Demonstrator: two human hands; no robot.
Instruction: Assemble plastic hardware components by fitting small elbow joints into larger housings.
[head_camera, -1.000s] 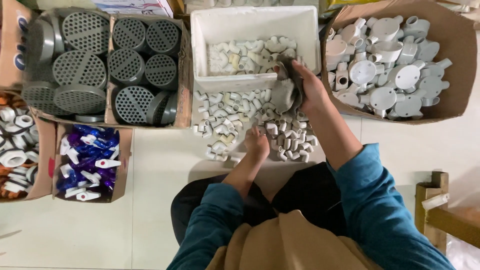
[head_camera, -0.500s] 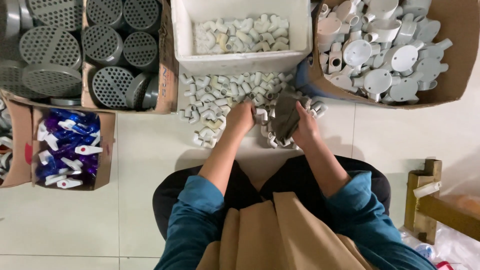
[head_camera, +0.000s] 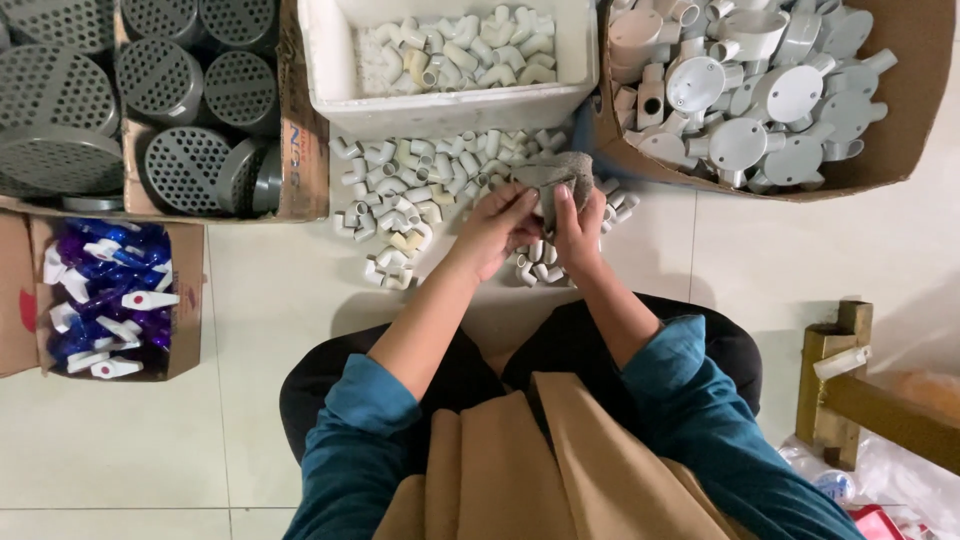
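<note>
The person sits on the tiled floor (head_camera: 120, 440), blue sleeves (head_camera: 360, 440) at six o'clock. The left hand (head_camera: 497, 228) and right hand (head_camera: 578, 222) meet just above centre; both grasp a grey cloth (head_camera: 556, 178), fingers pinched on its lower edge. What the cloth wraps, if anything, cannot be told. The cloth hangs over a loose heap of white elbow fittings (head_camera: 420, 190) spread on the floor at twelve o'clock. At nine o'clock stands a box of blue and white valves (head_camera: 100, 300). Farther out, a white tub (head_camera: 320, 60) holds more elbows at twelve o'clock. A carton of grey perforated caps (head_camera: 150, 100) sits at ten o'clock, a carton of grey junction boxes (head_camera: 760, 90) at two o'clock.
</note>
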